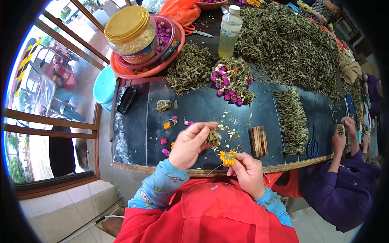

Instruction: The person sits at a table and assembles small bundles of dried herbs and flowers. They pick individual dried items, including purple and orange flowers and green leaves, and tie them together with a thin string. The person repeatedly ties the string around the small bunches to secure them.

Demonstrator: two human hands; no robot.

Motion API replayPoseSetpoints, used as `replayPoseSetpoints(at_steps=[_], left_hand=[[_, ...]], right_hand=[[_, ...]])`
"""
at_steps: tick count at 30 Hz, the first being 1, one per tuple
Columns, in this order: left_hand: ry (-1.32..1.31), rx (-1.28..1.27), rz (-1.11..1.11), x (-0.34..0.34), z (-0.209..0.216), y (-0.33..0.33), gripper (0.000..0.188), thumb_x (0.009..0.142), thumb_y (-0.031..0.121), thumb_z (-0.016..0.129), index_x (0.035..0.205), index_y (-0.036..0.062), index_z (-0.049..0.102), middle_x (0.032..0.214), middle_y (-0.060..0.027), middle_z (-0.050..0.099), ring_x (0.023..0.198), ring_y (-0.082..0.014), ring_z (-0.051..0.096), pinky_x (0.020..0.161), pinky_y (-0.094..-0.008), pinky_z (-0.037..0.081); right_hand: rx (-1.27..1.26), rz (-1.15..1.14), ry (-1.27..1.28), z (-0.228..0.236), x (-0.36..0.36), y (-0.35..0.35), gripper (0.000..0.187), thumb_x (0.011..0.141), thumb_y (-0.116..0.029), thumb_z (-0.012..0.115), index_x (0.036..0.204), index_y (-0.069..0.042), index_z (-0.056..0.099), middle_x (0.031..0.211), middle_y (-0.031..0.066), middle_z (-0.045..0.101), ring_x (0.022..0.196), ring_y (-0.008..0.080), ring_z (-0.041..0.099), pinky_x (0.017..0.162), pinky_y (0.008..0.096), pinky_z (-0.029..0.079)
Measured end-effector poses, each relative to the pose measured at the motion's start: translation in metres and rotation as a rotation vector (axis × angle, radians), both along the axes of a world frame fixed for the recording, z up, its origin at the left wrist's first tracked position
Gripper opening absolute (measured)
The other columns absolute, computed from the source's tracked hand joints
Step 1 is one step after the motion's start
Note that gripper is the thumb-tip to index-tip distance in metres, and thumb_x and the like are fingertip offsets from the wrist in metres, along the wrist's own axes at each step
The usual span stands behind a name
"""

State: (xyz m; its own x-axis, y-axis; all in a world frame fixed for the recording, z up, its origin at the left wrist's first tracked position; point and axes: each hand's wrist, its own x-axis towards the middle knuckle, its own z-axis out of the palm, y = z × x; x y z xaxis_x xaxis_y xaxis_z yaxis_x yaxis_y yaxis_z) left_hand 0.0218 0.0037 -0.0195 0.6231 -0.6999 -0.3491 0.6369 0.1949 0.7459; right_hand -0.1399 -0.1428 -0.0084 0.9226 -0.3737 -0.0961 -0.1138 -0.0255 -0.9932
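Note:
My left hand (187,146) is closed on a small bundle of dried leaves (214,138), held above the dark table (178,115) near its front edge. Lower and to the right, my right hand (249,173) pinches an orange dried flower (227,158) by its edge. A thin thread (214,170) curves between my hands by the table edge. Small pale petals (229,122) lie scattered beyond the bundle. Left of my left hand are pink buds (163,141) and another orange flower (167,126). A small tied leaf bundle (163,105) sits farther back.
Right of my hands lie a wooden block (258,141), a leaf row (291,121) and blue scissors (313,146). Behind stand a pink-flower cluster (231,83), a bottle (229,34), a yellow-lidded jar (131,40) and a leaf heap (287,48). Another person's hands (339,139) work at right.

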Motion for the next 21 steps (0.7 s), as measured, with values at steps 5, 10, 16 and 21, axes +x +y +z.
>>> replayPoseSetpoints(at_steps=[5,10,16,21], left_hand=[[-0.038,0.008,0.015,-0.024,-0.005,-0.01,0.031,0.097,0.002,0.058,0.128,-0.0023,0.057,0.128,-0.0109,0.061,0.106,-0.0151,0.062,0.093,-0.0323,0.052],[-0.09,0.184,0.01,-0.024,-0.012,-0.009,0.034,0.094,-0.001,0.062,0.127,-0.005,0.058,0.124,-0.0101,0.063,0.101,-0.0123,0.062,0.087,-0.0261,0.052],[-0.352,0.121,0.107,-0.04,-0.001,-0.02,0.037,0.093,-0.001,0.064,0.129,-0.0073,0.057,0.123,-0.0093,0.064,0.112,-0.0147,0.061,0.097,-0.0262,0.051],[-0.939,0.28,0.061,-0.044,0.01,-0.017,0.048,0.077,-0.01,0.063,0.122,0.0091,0.068,0.136,-0.0167,0.06,0.103,-0.0173,0.069,0.079,-0.0291,0.057]], right_hand=[[-0.008,0.026,0.016,-0.003,-0.007,0.002,0.012,0.1,-0.003,0.054,0.106,0.004,0.062,0.084,0.01,0.073,0.06,0.0076,0.063,0.056,0.0222,0.051],[-0.005,0.009,0.023,0.002,-0.006,0.006,0.012,0.099,-0.004,0.056,0.104,0.004,0.062,0.077,0.0082,0.071,0.056,0.007,0.06,0.051,0.0219,0.048],[-0.061,-0.051,0.041,-0.001,-0.003,0.006,0.011,0.099,-0.005,0.057,0.102,0.004,0.063,0.071,0.0048,0.067,0.053,0.0063,0.058,0.048,0.0223,0.045],[-0.098,-0.08,0.014,-0.003,-0.002,0.005,0.011,0.099,-0.005,0.056,0.102,0.004,0.063,0.07,0.0036,0.066,0.052,0.0059,0.057,0.047,0.0226,0.044]])
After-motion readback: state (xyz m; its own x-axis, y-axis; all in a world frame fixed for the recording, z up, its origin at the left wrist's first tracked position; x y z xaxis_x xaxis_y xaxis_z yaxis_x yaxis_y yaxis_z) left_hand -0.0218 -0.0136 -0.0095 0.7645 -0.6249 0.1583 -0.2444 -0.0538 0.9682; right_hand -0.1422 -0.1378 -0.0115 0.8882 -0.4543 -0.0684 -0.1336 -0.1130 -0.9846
